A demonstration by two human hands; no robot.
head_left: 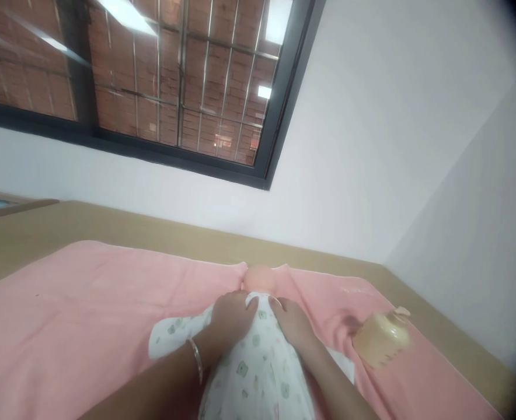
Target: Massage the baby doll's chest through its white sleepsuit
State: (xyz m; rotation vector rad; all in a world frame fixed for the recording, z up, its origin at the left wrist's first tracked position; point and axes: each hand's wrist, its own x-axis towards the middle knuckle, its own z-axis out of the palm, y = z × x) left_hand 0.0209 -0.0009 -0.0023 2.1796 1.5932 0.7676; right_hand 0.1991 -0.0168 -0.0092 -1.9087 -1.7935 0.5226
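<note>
And here, 2 hands at the gown: left hand and right hand both holding its top, thumbs on the front! The gown lies over the pink blanket, just below the doll's round head; the bottle tilts at right.

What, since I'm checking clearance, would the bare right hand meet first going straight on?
Probably the smooth, rounded, pinkish head-like form just beyond the right hand, though depth is unclear.
</note>
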